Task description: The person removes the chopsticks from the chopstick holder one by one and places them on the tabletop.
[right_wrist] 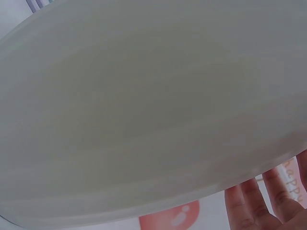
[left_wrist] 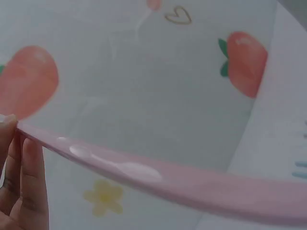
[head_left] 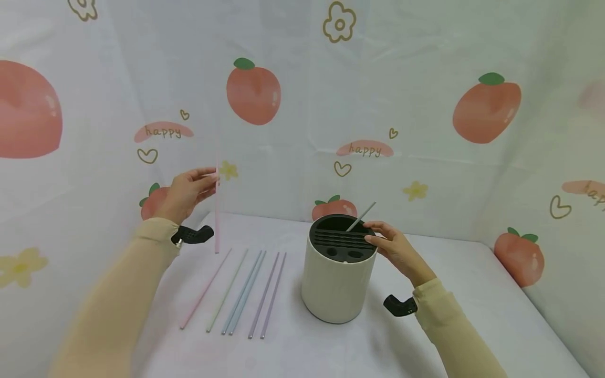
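My left hand (head_left: 189, 191) pinches a pale pink chopstick (head_left: 217, 220) between thumb and fingers. It hangs upright above the table's back left, and the left wrist view has the chopstick (left_wrist: 192, 184) crossing close up. A cream-white round utensil holder (head_left: 335, 294) with a dark slotted insert (head_left: 344, 254) stands at the middle. The fingertips of my right hand (head_left: 397, 249) rest on its right rim, fingers fairly straight. In the right wrist view the holder's wall (right_wrist: 144, 120) fills most of the picture. A pale green chopstick (head_left: 361, 216) leans out of the large rear opening.
Left of the holder several chopsticks lie side by side on the white table: a pink one (head_left: 205, 290), a green one (head_left: 227, 291), a blue pair (head_left: 243, 294) and a purple pair (head_left: 273, 296). A fruit-printed cloth (head_left: 302, 131) hangs behind the table.
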### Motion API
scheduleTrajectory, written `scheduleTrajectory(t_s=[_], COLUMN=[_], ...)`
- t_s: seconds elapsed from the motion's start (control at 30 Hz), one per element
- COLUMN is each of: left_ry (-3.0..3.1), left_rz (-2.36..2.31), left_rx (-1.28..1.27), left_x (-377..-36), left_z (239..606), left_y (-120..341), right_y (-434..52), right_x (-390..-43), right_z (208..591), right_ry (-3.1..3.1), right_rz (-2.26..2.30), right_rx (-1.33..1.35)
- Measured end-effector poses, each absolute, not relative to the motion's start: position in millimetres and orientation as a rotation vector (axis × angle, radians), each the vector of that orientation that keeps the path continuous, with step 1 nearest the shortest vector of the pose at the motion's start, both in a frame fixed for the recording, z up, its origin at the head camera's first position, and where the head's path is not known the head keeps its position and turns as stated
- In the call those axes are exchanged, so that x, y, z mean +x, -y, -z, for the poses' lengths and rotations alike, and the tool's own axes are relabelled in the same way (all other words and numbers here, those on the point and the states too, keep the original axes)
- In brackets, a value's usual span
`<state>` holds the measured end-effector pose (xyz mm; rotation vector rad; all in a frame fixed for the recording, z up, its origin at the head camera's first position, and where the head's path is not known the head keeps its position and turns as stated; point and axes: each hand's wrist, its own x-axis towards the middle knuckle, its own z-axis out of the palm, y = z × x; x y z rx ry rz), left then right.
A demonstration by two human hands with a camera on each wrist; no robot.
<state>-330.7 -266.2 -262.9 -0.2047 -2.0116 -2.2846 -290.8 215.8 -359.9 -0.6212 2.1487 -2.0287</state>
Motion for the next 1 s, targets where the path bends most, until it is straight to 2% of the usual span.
scheduleTrajectory(t_s=[0.3, 0.53, 0.8, 1.0], left_ry=[2.442, 2.608, 2.767, 2.806], left_rz=[2.059, 1.966, 1.788, 1.753], left_rx=[-0.048, 0.085, 0.319, 0.342], left_x=[-333.2, -329.2, -320.1, -320.6], left_z=[349.9, 400.1, 439.3, 447.9], left_y=[297.9, 313.8, 323.3, 320.8], right_y=[-213.5, -212.7, -213.9, -215.4], right_x=[-290.4, -290.8, -289.9, -289.8], right_z=[360.4, 360.6, 360.8, 359.4], right_ry=[-2.136, -2.139, -2.14, -2.158], right_rz=[2.05, 2.048, 2.05, 2.035], right_rx=[-0.608, -0.607, -0.599, -0.602])
